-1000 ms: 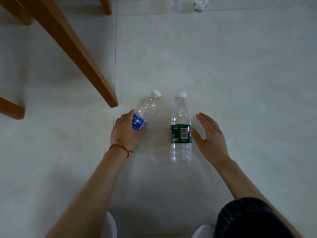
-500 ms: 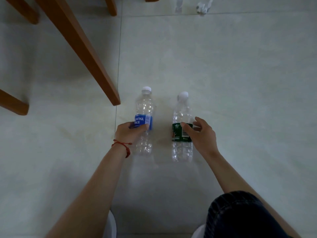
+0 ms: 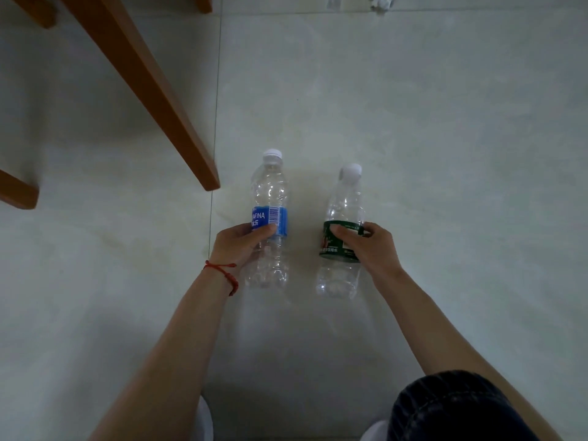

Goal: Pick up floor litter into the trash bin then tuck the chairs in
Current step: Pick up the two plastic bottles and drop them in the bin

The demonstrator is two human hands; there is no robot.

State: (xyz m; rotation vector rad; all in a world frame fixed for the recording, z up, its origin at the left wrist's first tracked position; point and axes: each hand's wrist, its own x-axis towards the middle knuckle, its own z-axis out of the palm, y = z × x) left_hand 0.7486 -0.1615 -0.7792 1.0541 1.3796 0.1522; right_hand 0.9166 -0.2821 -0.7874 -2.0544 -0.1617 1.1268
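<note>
A: Floor first. Pale glossy tile floor (image 3: 413, 122), dim light, one grout line running away from the person. Nearest us, a dark denim knee (image 3: 451, 409) at lower right and both bare forearms reaching out.

B: Hands?

A: Left hand (image 3: 237, 246), red string bracelet (image 3: 224, 275) at the wrist, is wrapped round the blue-label Aquafina bottle (image 3: 270, 218) at its label. Right hand (image 3: 372, 246) is curled round the green-label bottle (image 3: 342, 237), thumb across the label.

B: Changed since a second ago?

A: Yes. Then the right hand was spread open beside the green bottle, not gripping. The blue bottle lay slanted, cap toward upper right; now it has swung to run parallel with the other.

B: Axes?

A: Both long axes run straight away from the person, white caps at the far end, bases toward the wrists. Whether they are off the tile, I cannot tell. Bottles side by side, apart.

B: Farther out?

A: Slanted wooden chair leg (image 3: 152, 90), foot just left of the blue bottle's cap. Another chair leg's foot (image 3: 17, 192) at left edge. Crumpled white litter (image 3: 380, 1) by the far seam.
</note>
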